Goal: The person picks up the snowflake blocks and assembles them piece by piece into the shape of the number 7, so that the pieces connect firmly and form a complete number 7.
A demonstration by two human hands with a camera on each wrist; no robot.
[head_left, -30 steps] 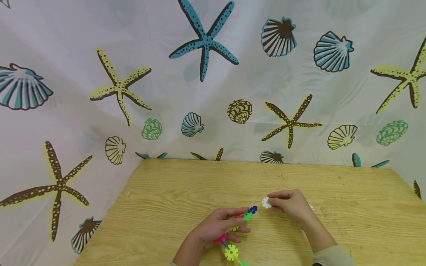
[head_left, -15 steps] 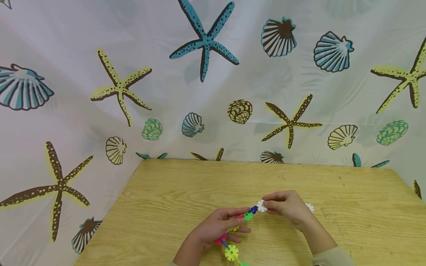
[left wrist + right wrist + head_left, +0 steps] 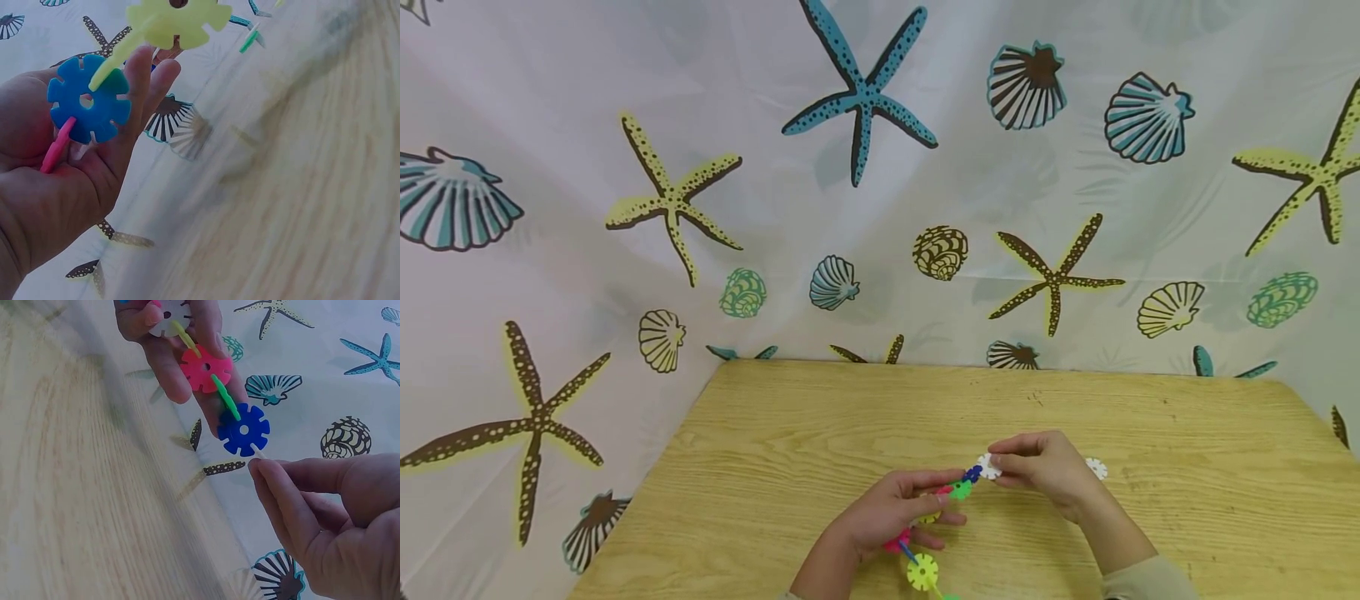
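Observation:
My left hand pinches a chain of notched plastic discs between thumb and fingers. A dark blue disc ends the chain, joined edgewise to a green disc and then a pink disc. With thumb and fingertips, my right hand pinches a white disc, its edge meeting the dark blue disc's rim. In the left wrist view, a blue disc and a pale yellow disc run along the palm. Fingers cover part of the chain.
Another white disc lies on the wooden table beyond my right wrist. The chain's lower part, with a yellow disc, hangs toward the near edge of view. A shell-and-starfish cloth stands behind and at both sides.
My right hand has moved left, bringing the white disc from a gap away up against the dark blue disc. The left hand has stayed almost still.

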